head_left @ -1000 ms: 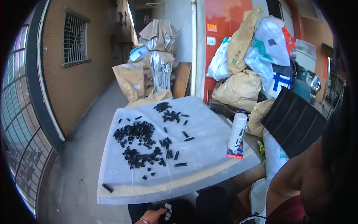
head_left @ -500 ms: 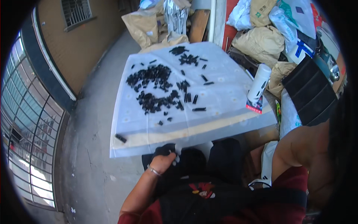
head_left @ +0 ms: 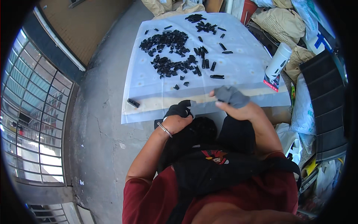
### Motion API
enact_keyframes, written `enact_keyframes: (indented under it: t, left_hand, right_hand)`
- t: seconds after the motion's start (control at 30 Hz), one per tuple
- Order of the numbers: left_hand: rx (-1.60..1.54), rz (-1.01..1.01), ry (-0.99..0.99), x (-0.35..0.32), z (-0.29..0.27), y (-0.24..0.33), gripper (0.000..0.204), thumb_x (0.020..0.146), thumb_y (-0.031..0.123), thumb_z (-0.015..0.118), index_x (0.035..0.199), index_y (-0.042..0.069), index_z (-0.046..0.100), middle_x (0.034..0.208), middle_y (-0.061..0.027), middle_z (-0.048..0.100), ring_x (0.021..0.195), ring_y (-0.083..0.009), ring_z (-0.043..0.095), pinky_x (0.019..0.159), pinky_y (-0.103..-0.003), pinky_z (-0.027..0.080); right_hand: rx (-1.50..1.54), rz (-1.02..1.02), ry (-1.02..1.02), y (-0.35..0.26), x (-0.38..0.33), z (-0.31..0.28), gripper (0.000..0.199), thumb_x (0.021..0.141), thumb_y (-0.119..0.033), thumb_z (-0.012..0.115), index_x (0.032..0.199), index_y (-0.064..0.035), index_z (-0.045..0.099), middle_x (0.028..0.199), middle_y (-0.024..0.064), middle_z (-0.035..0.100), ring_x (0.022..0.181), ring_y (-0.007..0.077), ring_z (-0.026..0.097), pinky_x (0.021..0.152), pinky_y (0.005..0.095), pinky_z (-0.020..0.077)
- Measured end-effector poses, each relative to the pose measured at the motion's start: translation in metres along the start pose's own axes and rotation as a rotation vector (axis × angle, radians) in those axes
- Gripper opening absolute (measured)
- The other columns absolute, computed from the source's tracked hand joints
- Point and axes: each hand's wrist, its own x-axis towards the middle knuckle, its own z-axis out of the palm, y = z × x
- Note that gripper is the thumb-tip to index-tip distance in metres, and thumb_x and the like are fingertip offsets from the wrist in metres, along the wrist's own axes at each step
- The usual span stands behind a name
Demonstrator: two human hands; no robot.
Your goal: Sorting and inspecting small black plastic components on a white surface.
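My left hand (head_left: 179, 114), in a dark fingerless glove with pale fingertips, is closed at the near edge of the table. What it holds, if anything, is hidden. My right hand (head_left: 233, 98), in a grey glove and blurred, hovers over the near edge with thumb and forefinger apart and nothing visible between them. The table wears a white plastic cover (head_left: 149, 91). Small black plastic pieces (head_left: 166, 41) lie heaped farther back, with a second heap (head_left: 171, 66) nearer. Longer black pieces (head_left: 217, 77) lie loose to the right. One black piece (head_left: 133, 103) sits alone near the left corner.
A white canister (head_left: 280, 58) stands on a red and dark card (head_left: 271, 84) at the table's right. Beyond are filled sacks (head_left: 279, 24) and a black ribbed panel (head_left: 324, 104). Grey floor (head_left: 100, 97) and a barred gate (head_left: 37, 112) lie to the left.
My right arm has come down from the right side, bringing the hand over the table's near edge. My view has tilted lower. My left hand stays by the edge; the black pieces look unmoved.
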Motion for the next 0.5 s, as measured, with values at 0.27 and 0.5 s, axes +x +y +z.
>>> enact_keyframes:
  t: [0.27, 0.5]
  left_hand:
    - [-0.252, 0.032, -0.445, 0.014, 0.004, 0.013, 0.047, 0.069, 0.011, 0.06, 0.114, 0.002, 0.05, 0.09, -0.0124, 0.062, 0.078, -0.0208, 0.059, 0.071, -0.029, 0.046]
    - [-1.027, -0.376, -0.296, 0.016, 0.03, -0.024, 0.034, 0.082, 0.015, 0.056, 0.112, 0.0, 0.051, 0.103, -0.0075, 0.058, 0.089, -0.0155, 0.055, 0.08, -0.027, 0.044]
  right_hand:
    - [0.081, -0.141, -0.357, 0.041, 0.004, 0.06, 0.031, 0.076, -0.021, 0.06, 0.105, -0.0088, 0.056, 0.099, 0.0122, 0.058, 0.09, 0.0304, 0.053, 0.079, 0.0387, 0.0421]
    - [-0.022, -0.136, 0.046, 0.049, 0.003, 0.064, 0.029, 0.074, -0.022, 0.064, 0.096, -0.005, 0.058, 0.087, 0.0137, 0.058, 0.081, 0.0315, 0.055, 0.073, 0.0393, 0.0425]
